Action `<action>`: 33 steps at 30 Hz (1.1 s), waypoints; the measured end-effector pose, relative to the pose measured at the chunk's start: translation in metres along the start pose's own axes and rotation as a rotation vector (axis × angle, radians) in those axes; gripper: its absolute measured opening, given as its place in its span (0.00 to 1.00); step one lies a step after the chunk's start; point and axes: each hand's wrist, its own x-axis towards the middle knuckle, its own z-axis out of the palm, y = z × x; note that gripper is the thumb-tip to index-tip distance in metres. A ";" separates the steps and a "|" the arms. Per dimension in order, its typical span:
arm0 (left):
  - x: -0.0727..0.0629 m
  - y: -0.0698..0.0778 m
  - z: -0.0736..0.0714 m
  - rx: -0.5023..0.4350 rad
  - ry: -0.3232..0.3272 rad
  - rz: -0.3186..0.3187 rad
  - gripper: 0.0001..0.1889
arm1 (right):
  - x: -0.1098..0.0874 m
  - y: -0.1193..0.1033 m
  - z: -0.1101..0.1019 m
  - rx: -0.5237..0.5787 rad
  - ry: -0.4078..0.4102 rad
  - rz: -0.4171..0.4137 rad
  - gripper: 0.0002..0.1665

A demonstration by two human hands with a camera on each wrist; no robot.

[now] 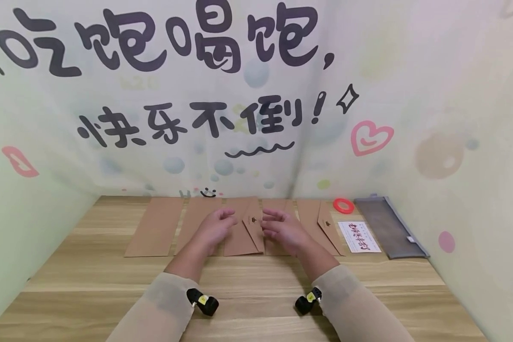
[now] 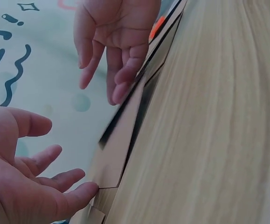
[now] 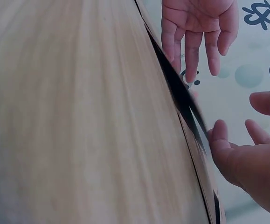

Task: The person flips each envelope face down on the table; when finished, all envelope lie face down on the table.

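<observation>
Brown and likely to crease, the envelope flap [image 1: 254,232] between my relaxed left hand [image 1: 217,229] and right hand [image 1: 286,231], neither grasping anything, wants gentle handling near the worktop's [image 1: 256,294] far edge.

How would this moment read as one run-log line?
left hand: near middle envelope | right hand: near its flap | red ring: left of grey pouch

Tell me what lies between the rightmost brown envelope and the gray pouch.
The head view shows a red ring, with a white card in front of it, between that envelope and the pouch.
</observation>
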 end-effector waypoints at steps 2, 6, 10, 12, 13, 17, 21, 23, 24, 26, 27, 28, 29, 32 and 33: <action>-0.001 0.001 0.001 -0.002 -0.006 0.001 0.27 | 0.001 0.001 -0.001 -0.002 0.015 -0.012 0.35; -0.002 0.002 0.004 0.001 -0.018 0.006 0.29 | 0.002 0.002 -0.003 -0.017 0.020 -0.025 0.33; -0.002 0.003 0.007 -0.004 -0.053 0.020 0.30 | 0.002 0.002 -0.002 -0.038 -0.008 -0.047 0.33; -0.001 0.002 0.009 -0.018 -0.076 0.031 0.30 | 0.001 0.001 -0.001 -0.056 -0.030 -0.053 0.34; -0.001 0.002 0.010 -0.022 -0.085 0.034 0.30 | 0.000 0.000 0.000 -0.069 -0.038 -0.054 0.34; 0.001 0.001 0.013 -0.033 -0.105 0.049 0.28 | -0.003 -0.005 0.005 -0.080 -0.064 -0.047 0.36; -0.002 0.002 0.015 -0.038 -0.116 0.052 0.28 | -0.007 -0.009 0.009 -0.049 -0.085 -0.039 0.38; -0.003 0.003 0.016 -0.046 -0.120 0.050 0.28 | -0.008 -0.010 0.010 -0.043 -0.099 -0.046 0.39; -0.003 0.004 0.017 -0.050 -0.123 0.045 0.28 | -0.009 -0.011 0.011 -0.038 -0.109 -0.050 0.40; -0.004 0.005 0.018 -0.058 -0.127 0.036 0.28 | -0.010 -0.012 0.013 -0.029 -0.129 -0.060 0.40; -0.005 0.006 0.019 -0.063 -0.129 0.032 0.28 | -0.011 -0.013 0.014 -0.027 -0.143 -0.069 0.40; -0.006 0.007 0.019 -0.073 -0.131 0.023 0.28 | -0.012 -0.013 0.015 -0.025 -0.157 -0.078 0.41; -0.006 0.007 0.019 -0.085 -0.133 0.012 0.27 | -0.012 -0.014 0.016 -0.026 -0.170 -0.084 0.41; -0.007 0.010 0.019 -0.116 -0.132 0.000 0.27 | -0.015 -0.015 0.020 -0.026 -0.208 -0.093 0.42; -0.008 0.011 0.019 -0.125 -0.132 0.001 0.27 | -0.016 -0.015 0.021 -0.027 -0.219 -0.095 0.42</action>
